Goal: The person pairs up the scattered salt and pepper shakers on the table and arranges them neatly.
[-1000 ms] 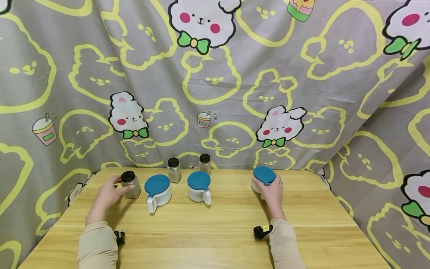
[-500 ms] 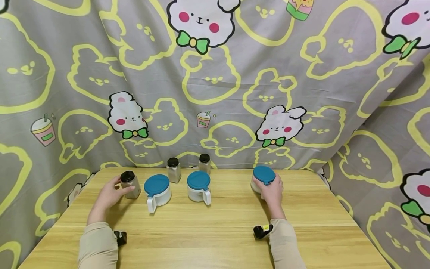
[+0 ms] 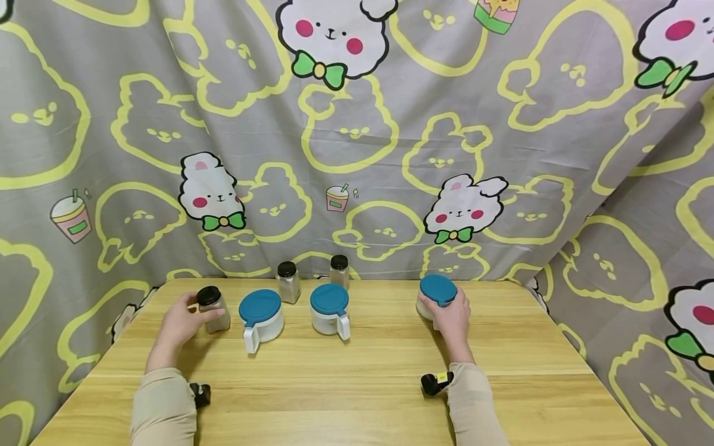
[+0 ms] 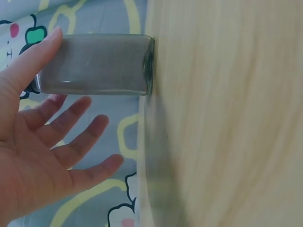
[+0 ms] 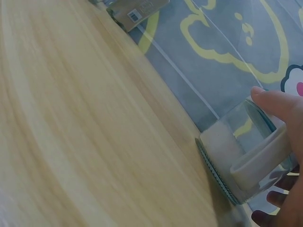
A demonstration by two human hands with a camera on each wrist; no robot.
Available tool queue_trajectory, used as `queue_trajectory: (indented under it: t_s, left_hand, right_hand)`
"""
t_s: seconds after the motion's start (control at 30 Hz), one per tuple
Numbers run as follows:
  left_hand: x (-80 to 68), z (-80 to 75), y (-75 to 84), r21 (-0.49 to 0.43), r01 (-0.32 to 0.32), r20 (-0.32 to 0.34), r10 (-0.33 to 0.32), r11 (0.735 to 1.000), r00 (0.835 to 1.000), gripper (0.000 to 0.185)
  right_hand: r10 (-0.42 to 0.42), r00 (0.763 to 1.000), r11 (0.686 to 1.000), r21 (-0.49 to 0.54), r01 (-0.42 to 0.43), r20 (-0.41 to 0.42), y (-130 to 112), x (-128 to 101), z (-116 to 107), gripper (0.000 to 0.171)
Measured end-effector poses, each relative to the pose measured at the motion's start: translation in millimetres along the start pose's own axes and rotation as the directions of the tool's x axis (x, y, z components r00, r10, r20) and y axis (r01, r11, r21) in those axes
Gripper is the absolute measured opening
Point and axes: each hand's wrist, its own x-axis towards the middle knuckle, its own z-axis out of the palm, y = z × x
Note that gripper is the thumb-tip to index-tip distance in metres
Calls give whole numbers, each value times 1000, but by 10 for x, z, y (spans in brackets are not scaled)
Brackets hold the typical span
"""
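Note:
At the left of the table, my left hand [image 3: 180,319] pinches a square glass spice jar [image 4: 97,64] near its black cap, between thumb and index finger. The other fingers are spread apart off the glass in the left wrist view. That jar stands roughly upright and holds greyish powder. On the right, my right hand [image 3: 453,317] grips a glass seasoning pot [image 5: 241,146] with a blue lid [image 3: 438,290], thumb on one side and fingers on the other. White contents and a pale handle show in the right wrist view. Part of this pot is hidden by the hand.
Two more blue-lidded seasoning pots, one left [image 3: 266,326] and one right [image 3: 325,322], stand mid-left with white handles facing forward. Behind them are two black-capped spice jars, a left jar [image 3: 289,287] and a right jar [image 3: 341,276]. A patterned curtain [image 3: 368,155] borders the wooden table [image 3: 334,396].
My left hand and the spice jar it pinches have shifted slightly left and nearer. The right hand and its pot look unmoved.

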Motion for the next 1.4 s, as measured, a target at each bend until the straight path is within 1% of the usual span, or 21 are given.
queue_trajectory:
  t_s: [0.13, 0.33, 0.47, 0.73, 0.93, 1.23, 1.4]
  left_hand:
    - [1, -7, -8, -9, -2, -3, 2, 1000, 1000, 94]
    - [15, -18, 20, 32, -21, 2, 21, 999, 1000, 90]
    - [16, -27, 58, 43, -11, 0, 11, 999, 1000, 92]
    - [27, -32, 52, 53, 0, -21, 1, 999, 1000, 96]
    - [25, -24, 33, 72, -21, -47, 24, 997, 999, 97]
    - [-90, -22, 11, 104, -28, -86, 37, 994, 996, 91]
    - [-106, 10, 13, 132, -44, -112, 59, 990, 992, 91]
  right_hand:
    - [-20, 1000, 1000, 4, 20, -13, 1, 17, 1, 104]
    - [-38, 999, 999, 12, 38, -26, 2, 40, -13, 103]
    - [-37, 999, 999, 29, 38, -28, 8, 52, -22, 103]
    - [-32, 999, 998, 56, 34, -41, 24, 59, -30, 104]
    - [-41, 997, 996, 72, 46, -61, 14, 46, -36, 103]
    - [-48, 997, 998, 45, 51, -61, 51, -7, 4, 99]
    - [-69, 995, 997, 28, 71, -73, 57, -17, 10, 97]
